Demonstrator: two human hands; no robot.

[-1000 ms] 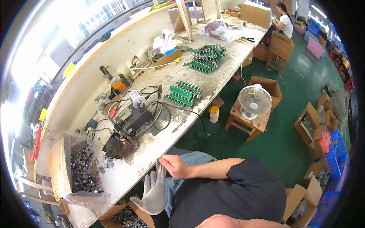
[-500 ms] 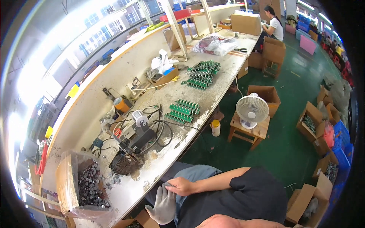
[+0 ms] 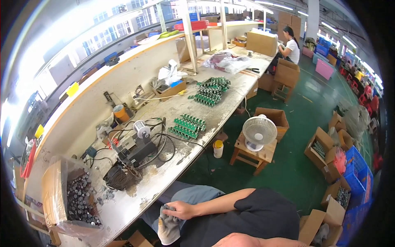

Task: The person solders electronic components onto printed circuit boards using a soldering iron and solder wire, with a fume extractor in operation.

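In front of my lap, beside the bench's near edge, my bare right hand (image 3: 181, 209) is closed on the finger end of a whitish-grey work glove (image 3: 168, 234). The glove looks bunched and creased, with a tan patch along one side. My left hand is at this glove; its fingers are hidden, and I cannot tell how far inside they are. Nearest on the bench (image 3: 154, 185) are a black soldering machine (image 3: 138, 152) with a solder wire spool (image 3: 142, 129) and a round black fan (image 3: 120, 177).
A plastic-lined carton (image 3: 55, 197) of small metal-capped parts stands at the bench's near left. Green circuit boards (image 3: 187, 126) lie mid-bench, with a larger stack (image 3: 210, 90) beyond. Right of the bench, a white fan (image 3: 259, 133) sits on a wooden stool (image 3: 263, 154). A person (image 3: 290, 47) sits farther back.
The gloved left hand was spread with its palm showing; now the glove is bunched under my right hand's grip. The view has shifted, so the bench sits farther left and lower.
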